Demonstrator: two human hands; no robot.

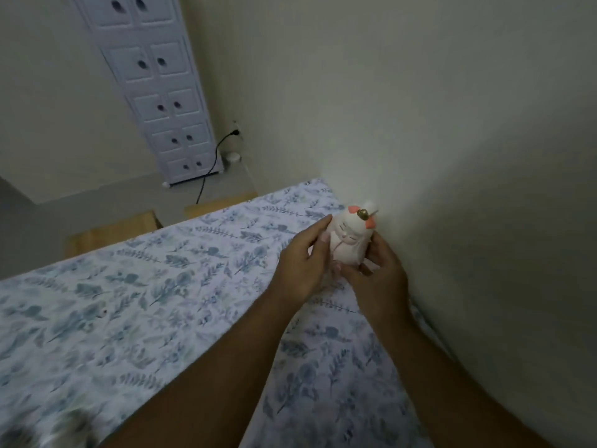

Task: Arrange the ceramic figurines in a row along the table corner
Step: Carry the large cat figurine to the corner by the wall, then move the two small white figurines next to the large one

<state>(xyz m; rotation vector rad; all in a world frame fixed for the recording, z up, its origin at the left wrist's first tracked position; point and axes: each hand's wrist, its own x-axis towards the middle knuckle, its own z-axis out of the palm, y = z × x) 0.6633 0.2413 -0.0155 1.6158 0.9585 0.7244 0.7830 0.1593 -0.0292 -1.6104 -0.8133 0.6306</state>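
Note:
A white ceramic cat figurine [350, 239] with pink-orange ears and a small gold bell on its head sits between both hands, close to the wall near the far right corner of the table [145, 302]. My left hand [302, 265] wraps its left side, fingers on the front. My right hand [378, 276] cups its right side and base. Whether the base touches the cloth is hidden by my fingers. A second small white shape [369, 205] pokes up just behind the cat's head.
The table carries a blue floral cloth. A plain wall [452, 156] runs along its right edge. Wooden stools [113, 229] stand past the far edge. A white drawer cabinet [168, 101] and a black cord [210, 169] are on the floor beyond.

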